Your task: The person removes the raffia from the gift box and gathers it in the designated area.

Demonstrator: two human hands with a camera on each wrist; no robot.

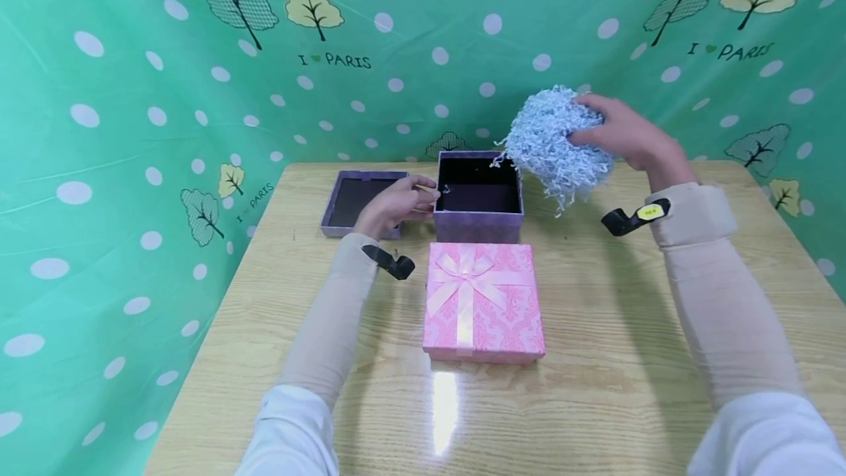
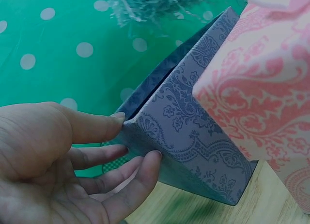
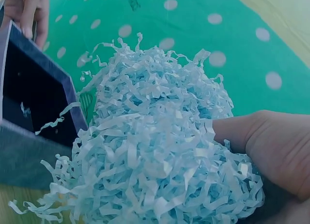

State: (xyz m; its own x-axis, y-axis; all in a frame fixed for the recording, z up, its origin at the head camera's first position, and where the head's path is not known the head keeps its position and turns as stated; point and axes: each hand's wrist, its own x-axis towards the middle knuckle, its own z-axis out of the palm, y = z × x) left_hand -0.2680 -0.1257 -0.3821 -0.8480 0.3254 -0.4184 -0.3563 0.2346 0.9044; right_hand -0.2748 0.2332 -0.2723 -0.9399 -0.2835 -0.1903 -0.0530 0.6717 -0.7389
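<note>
Right hand (image 1: 626, 132) gripping a fluffy pale-blue clump of crinkled paper shreds (image 1: 548, 139) between thumb and curled fingers.
The clump hangs in the air at two o'clock from an open-topped purple patterned cardboard box (image 1: 479, 228); at nine o'clock, the left hand (image 1: 402, 203) touches its wall and rim with loosely bent digits, not wrapped round. Farther toward nine lies a shallow purple tray (image 1: 360, 231); at six, a pink ribboned gift box (image 1: 509, 325).
</note>
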